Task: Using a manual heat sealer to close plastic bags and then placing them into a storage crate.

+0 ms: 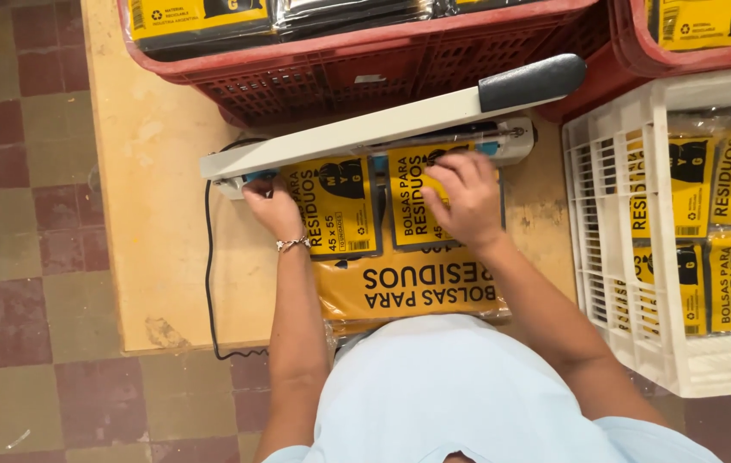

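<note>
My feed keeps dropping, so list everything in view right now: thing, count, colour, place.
Heat sealer: one, cream arm with grey handle, raised, across the table's far side.
Bag packs at the sealer: two, yellow and black, side by side under the arm.
Larger pack: one, yellow, nearer the person, under those two.
Table: one, pale wood.
Cable: one, black, down the table's left part.
Red crates: two, far edge, holding packs.
White crate: one, right, holding yellow packs.
Floor: red and tan tiles.
Left hand: on the left pack's edge by the sealer, bracelet at wrist.
Right hand: flat on the right pack.
</note>
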